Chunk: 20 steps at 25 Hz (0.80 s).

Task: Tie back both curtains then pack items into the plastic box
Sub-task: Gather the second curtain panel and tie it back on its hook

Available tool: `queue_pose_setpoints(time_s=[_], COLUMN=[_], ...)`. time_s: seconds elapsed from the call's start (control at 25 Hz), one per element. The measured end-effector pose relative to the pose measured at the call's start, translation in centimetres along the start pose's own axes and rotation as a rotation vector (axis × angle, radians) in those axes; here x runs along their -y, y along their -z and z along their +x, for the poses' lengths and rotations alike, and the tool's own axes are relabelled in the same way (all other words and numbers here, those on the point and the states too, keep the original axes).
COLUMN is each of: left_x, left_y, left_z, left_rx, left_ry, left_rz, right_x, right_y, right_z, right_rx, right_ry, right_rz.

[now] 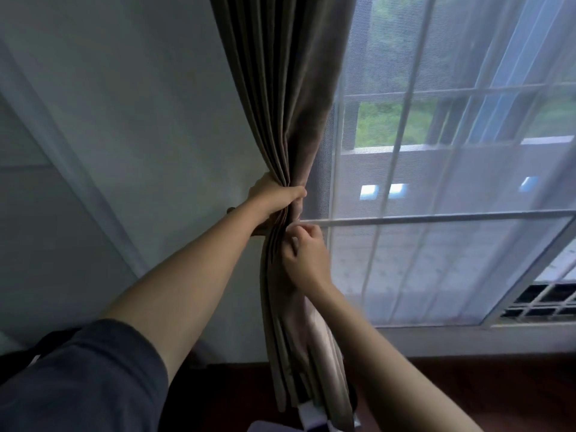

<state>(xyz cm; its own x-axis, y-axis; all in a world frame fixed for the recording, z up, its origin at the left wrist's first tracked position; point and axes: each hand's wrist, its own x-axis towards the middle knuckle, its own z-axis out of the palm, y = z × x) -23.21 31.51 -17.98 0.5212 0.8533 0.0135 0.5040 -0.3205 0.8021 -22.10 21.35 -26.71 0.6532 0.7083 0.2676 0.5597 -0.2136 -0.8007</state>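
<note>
A grey-brown curtain (290, 98) hangs left of the window, bunched into tight folds at mid-height. My left hand (274, 198) is wrapped around the gathered folds, squeezing them against the wall. Just below it, my right hand (305, 254) pinches the curtain's window-side edge with fingers curled. A small dark piece, perhaps a tie-back or hook, peeks out behind my left wrist; I cannot tell which. The plastic box is not in view.
A sheer white curtain (452, 182) covers the barred window to the right. A pale wall (140, 120) lies to the left. A vent grille (542, 302) sits at the lower right, with dark red floor (483, 388) beneath.
</note>
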Motion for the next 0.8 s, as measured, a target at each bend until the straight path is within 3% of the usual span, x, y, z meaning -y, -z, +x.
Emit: queue_pose_setpoints(time_s=[0.28,0.44,0.52,0.6,0.72,0.8], left_x=[-1.1,-1.0,-0.9,-0.6,-0.5,-0.5], left_y=[1.9,2.1,2.1,2.2,2.3,2.2], left_z=[-0.1,-0.2,-0.1,0.1,0.2,0.2], left_rx=[0.303,0.387,0.386,0.386,0.386,0.394], left_ry=[0.079,0.062,0.063,0.065,0.06,0.052], left_rz=[-0.147,-0.125,-0.141,-0.146,-0.141,-0.145], right_x=[0.1,-0.1,-0.4,-1.3,-1.4,-1.3], right_y=[-1.7,-2.1,-1.8,-1.8,-1.3,-1.6], right_z=[0.1,1.0,1.5,2.2,3.0,3.6], right_rx=[-0.066,-0.067,0.001,0.034,-0.002,-0.06], right_ry=[-0.194,-0.428,-0.482,-0.441,-0.338,-0.264], right_rz=[0.36,0.877,0.959,0.762,0.187,0.1])
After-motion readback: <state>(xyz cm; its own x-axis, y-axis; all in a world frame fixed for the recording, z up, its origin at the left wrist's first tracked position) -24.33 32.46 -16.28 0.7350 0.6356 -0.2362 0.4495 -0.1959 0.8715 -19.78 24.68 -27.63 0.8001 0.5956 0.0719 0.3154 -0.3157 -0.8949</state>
